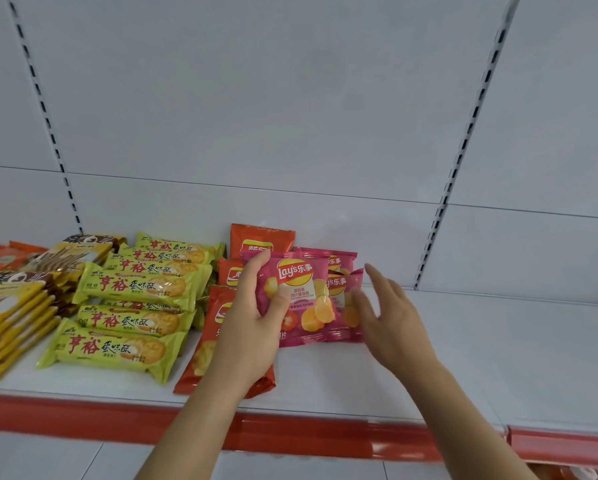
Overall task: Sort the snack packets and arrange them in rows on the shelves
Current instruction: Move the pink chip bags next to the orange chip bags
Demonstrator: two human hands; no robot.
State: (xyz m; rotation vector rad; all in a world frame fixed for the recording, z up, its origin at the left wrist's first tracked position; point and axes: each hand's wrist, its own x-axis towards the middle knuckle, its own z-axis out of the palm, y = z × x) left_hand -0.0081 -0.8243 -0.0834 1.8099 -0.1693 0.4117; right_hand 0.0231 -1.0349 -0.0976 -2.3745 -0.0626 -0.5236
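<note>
Head view: orange packets [260, 237] behind left hand [252, 327].

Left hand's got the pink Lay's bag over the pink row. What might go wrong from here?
1. The left hand pinches the pink Lay's bag only along its left edge, so it may slip or twist.
2. Setting it down could shove the pink bags behind out of row.
3. The forearm crosses the front orange bag near the shelf edge and may drag it off.
</note>
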